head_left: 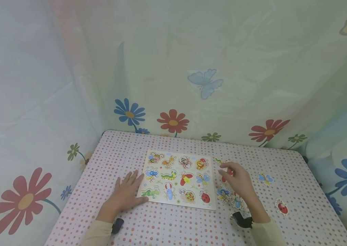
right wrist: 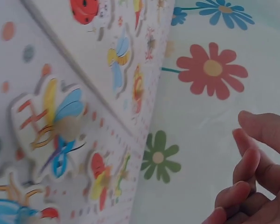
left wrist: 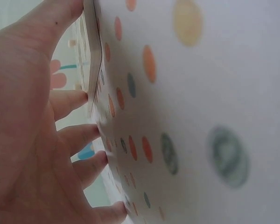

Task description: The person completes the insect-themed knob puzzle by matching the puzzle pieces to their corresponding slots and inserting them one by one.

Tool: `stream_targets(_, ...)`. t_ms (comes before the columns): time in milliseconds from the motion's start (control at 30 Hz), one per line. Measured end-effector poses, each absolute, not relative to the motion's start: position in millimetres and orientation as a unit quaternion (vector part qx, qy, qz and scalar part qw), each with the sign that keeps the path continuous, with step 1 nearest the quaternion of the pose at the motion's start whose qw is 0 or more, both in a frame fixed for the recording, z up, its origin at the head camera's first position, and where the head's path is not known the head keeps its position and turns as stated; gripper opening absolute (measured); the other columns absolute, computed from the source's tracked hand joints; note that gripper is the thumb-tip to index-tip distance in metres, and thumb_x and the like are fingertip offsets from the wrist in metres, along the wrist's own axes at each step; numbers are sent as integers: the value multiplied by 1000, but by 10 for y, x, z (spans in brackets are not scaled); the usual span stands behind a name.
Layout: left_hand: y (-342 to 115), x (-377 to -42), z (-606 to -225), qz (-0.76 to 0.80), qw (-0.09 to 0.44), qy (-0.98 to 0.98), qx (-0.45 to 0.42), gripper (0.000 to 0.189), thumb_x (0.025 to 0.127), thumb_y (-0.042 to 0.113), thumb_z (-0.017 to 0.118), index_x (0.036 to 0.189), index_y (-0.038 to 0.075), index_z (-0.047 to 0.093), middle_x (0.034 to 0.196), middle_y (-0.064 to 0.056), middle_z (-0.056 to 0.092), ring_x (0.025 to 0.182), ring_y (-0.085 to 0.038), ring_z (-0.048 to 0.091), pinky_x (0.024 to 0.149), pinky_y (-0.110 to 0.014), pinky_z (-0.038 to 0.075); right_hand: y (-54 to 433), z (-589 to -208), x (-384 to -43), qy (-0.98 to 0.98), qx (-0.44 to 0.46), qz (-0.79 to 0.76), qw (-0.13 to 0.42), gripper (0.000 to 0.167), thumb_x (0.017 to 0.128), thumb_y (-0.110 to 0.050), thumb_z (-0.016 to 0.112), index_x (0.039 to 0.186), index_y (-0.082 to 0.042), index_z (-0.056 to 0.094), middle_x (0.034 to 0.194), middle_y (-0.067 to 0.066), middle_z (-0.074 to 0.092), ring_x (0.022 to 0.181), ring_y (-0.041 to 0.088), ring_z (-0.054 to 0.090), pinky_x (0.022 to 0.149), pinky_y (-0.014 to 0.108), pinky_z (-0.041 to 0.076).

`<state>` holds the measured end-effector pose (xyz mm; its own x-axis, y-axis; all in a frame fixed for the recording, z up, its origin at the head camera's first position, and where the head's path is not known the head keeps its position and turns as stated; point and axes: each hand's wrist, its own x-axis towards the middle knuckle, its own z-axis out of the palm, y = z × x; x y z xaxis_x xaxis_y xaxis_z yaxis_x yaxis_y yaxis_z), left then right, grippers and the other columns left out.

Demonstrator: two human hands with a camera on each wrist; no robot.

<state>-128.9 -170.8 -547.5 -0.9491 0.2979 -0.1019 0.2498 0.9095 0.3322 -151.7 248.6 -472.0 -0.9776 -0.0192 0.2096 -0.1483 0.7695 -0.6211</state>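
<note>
A pale puzzle board point(head_left: 211, 184) with rows of colourful insect pictures lies flat on the table. My left hand point(head_left: 126, 192) rests at its left edge, fingers spread and the thumb on its lower left corner; the left wrist view shows the thumb at the board's side. Past the right edge my right hand point(head_left: 237, 179) hovers with fingers loosely bent and nothing between thumb and forefinger. Beneath its fingertips is a red and yellow insect piece point(right wrist: 101, 179). Close by lie a green caterpillar piece point(head_left: 218, 160), a blue-winged mosquito-like piece point(head_left: 223, 195) and a blue beetle piece point(head_left: 237, 204).
Farther right lie a blue-winged bee piece point(head_left: 265, 178) and a ladybug piece point(head_left: 282, 207). A dotted cloth point(head_left: 173, 229) covers the table. Flowered curtains point(head_left: 161, 68) stand behind it and at both sides.
</note>
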Motion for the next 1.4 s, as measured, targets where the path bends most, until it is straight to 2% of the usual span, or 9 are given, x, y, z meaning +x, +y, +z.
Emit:
stream_targets(233, -1711, -1287, -5471, 159, 82, 974, 136, 96, 84, 67, 65, 159, 16, 31, 165, -13, 18, 150, -38, 13, 115, -68, 5, 2636, -4882, -1400, -915, 29, 401, 40, 19, 94, -16, 73, 110, -6, 71, 85, 5, 53, 59, 17, 43, 41, 26, 41)
stream_targets(467, -1698, -1284, -5456, 163, 84, 973, 138, 96, 85, 66, 66, 158, 15, 32, 165, -14, 19, 150, -38, 14, 114, -69, 5, 2800, -5013, -1366, -905, 47, 422, -22, 20, 93, -15, 73, 110, -5, 72, 86, 6, 54, 62, 17, 42, 50, 26, 41)
stream_targets(700, -1698, -1297, -5457, 160, 81, 974, 140, 96, 85, 67, 65, 158, 16, 31, 165, -13, 18, 150, -38, 14, 114, -69, 6, 2924, -5085, -1363, -904, 83, 416, -53, 18, 92, -11, 73, 109, -6, 73, 83, 4, 53, 70, 17, 43, 56, 27, 39)
stream_targets(867, -1705, -1291, -5453, 160, 83, 974, 139, 96, 85, 66, 65, 159, 15, 31, 165, -13, 18, 150, -38, 13, 115, -69, 5, 2986, -5123, -1365, -899, 110, 417, -81, 17, 91, -5, 72, 109, -4, 73, 80, 2, 56, 67, 15, 44, 56, 26, 40)
stream_targets(1100, -1713, -1275, -5437, 165, 78, 973, 140, 95, 85, 65, 66, 158, 15, 32, 164, -14, 20, 150, -39, 15, 114, -70, 6, 3022, -5184, -1371, -894, 150, 410, -99, 15, 89, -8, 74, 104, -6, 74, 81, 0, 55, 66, 13, 46, 55, 26, 43)
stream_targets(1400, -1710, -1284, -5460, 163, 71, 973, 144, 95, 84, 66, 67, 158, 15, 33, 164, -14, 21, 149, -39, 16, 114, -70, 7, 2975, -5203, -1357, -906, 124, 389, -113, 13, 87, -9, 77, 100, -11, 75, 79, 0, 50, 67, 13, 45, 55, 26, 43)
